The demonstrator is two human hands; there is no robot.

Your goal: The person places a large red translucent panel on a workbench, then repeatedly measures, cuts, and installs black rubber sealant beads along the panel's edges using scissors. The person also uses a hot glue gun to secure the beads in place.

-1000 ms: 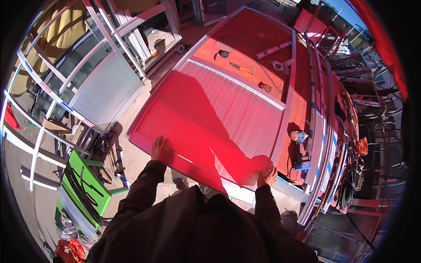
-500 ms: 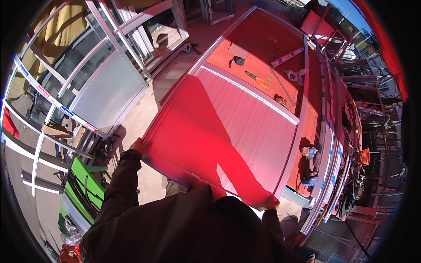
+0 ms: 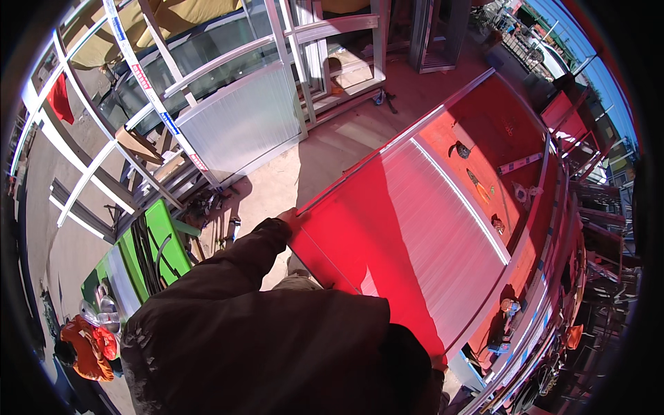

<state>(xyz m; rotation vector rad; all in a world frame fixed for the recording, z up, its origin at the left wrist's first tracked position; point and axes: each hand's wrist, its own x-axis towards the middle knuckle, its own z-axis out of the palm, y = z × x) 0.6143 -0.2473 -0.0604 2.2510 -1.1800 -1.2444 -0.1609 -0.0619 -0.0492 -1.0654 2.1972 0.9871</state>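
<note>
A ribbed panel [image 3: 436, 228] in a metal frame lies across a red-orange work table [image 3: 462, 117], with red light and my shadow over much of it. At its near left corner my left hand [image 3: 288, 216] is closed on the frame edge. My right hand [image 3: 440, 362] is at the near right corner, mostly hidden by my dark sleeve, its fingers closed at the edge. Beyond the panel's far rail lie orange-handled pliers [image 3: 477, 185], a dark curved item [image 3: 458, 149] and a printed strip [image 3: 520, 163].
A blue cordless drill [image 3: 510, 308] rests right of the panel, beside long metal profiles [image 3: 536, 339]. Aluminium frames with a ribbed panel [image 3: 242, 124] stand at the left. A green surface [image 3: 164, 242] carries black cords. An orange bundle [image 3: 88, 349] is at the lower left.
My view has turned left, so the panel and table sit further right in the picture. Both hands stay at the panel's near corners.
</note>
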